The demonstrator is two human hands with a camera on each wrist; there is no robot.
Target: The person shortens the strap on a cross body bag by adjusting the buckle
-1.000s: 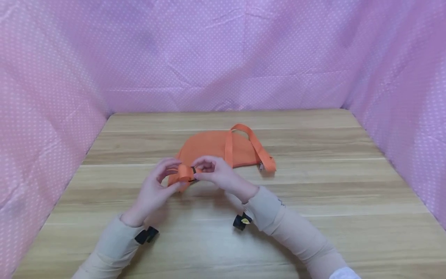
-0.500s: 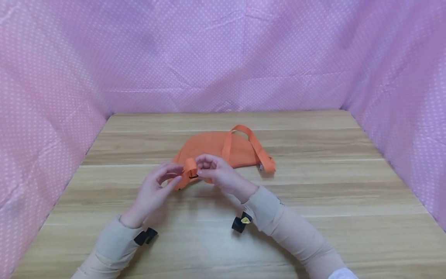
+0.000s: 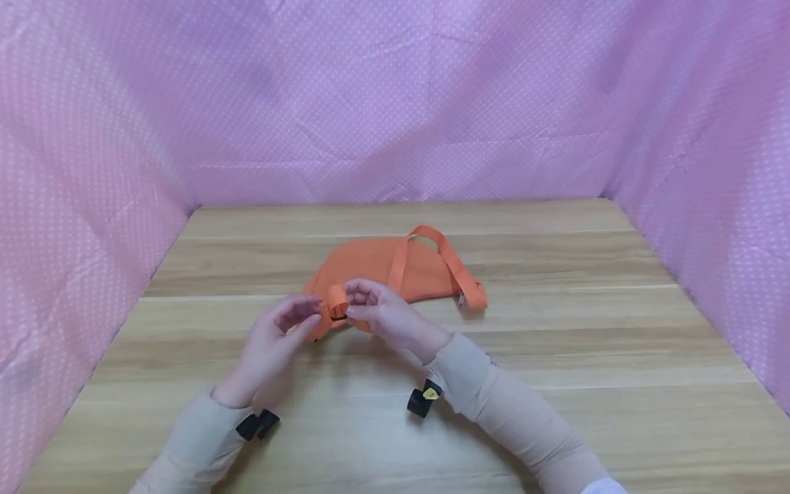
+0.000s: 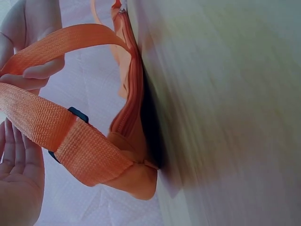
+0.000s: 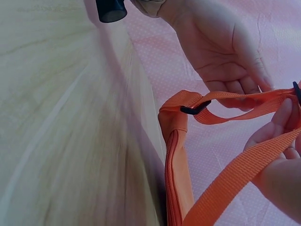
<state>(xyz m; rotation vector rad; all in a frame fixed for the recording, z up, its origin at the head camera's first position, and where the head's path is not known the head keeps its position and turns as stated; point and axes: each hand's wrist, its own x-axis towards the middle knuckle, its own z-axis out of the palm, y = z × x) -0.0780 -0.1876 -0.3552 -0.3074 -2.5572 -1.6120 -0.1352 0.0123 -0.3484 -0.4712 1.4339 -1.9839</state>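
An orange half-moon bag (image 3: 370,261) with a zipper (image 4: 129,94) lies on the wooden table. Its webbing strap (image 4: 94,155) is raised into a loop at the left end, threaded through a black slider (image 5: 195,109). My left hand (image 3: 265,350) holds the loop's left side between thumb and fingers; some fingertips hide behind the webbing in the left wrist view. My right hand (image 3: 391,319) pinches the strap on the other side, close to a second black buckle piece (image 5: 297,92) at the edge of the right wrist view.
The wooden table (image 3: 555,329) extends around the bag. More strap (image 3: 453,261) arches over the bag's right half, near a zipper pull (image 3: 461,300). Pink dotted cloth (image 3: 395,103) hangs at the back and both sides. Black cameras sit on both wrists.
The strap loop has turned and stands more upright between the hands, its slider now lower. My right hand has shifted slightly; the left stays nearly in place. The bag keeps its place.
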